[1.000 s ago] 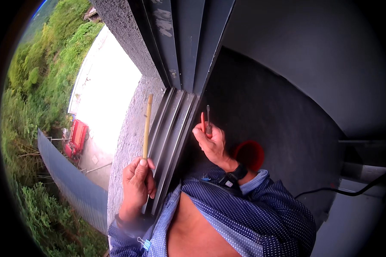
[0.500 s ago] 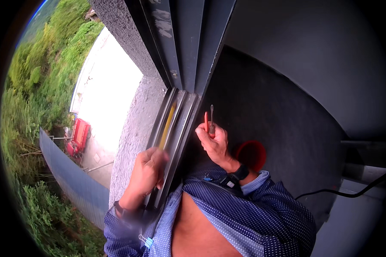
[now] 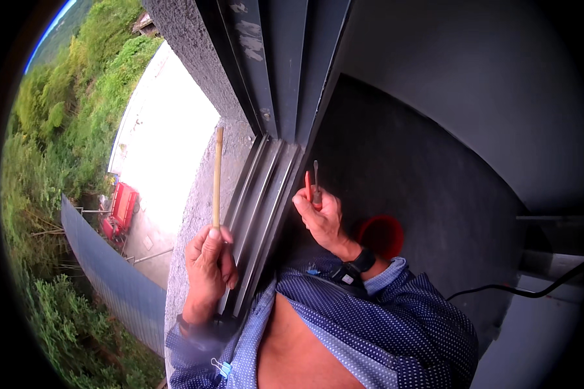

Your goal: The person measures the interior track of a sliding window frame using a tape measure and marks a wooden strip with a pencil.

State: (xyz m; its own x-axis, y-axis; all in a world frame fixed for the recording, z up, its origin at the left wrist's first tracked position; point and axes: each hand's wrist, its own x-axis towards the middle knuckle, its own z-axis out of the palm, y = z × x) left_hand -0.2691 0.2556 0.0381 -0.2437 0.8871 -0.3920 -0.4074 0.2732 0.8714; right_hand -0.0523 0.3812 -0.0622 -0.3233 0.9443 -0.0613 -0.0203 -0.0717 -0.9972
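My left hand (image 3: 206, 264) pinches the lower end of a thin light-brown stick (image 3: 217, 175), which points up and away over the rough sill. Right beside that hand run the metal rails of a window track (image 3: 261, 201). My right hand (image 3: 324, 219), to the right of the track, is closed around two tools. One is a screwdriver (image 3: 316, 183) with a flat metal tip and a reddish handle. Next to it rises a slim red piece (image 3: 307, 187) with a narrow end, whose kind I cannot make out; its lower part is hidden in the fist.
A dark window frame (image 3: 282, 71) stands at the far end of the track. Rough grey sill (image 3: 198, 188) borders it on the left, with a drop outside to a pale yard and a red vehicle (image 3: 121, 207). A red bucket (image 3: 381, 235) sits on the dark floor. A black cable (image 3: 493, 289) hangs at right.
The stick has come up out of the track and shifted left over the sill with my left hand. My right hand stays nearly in place with its tools.
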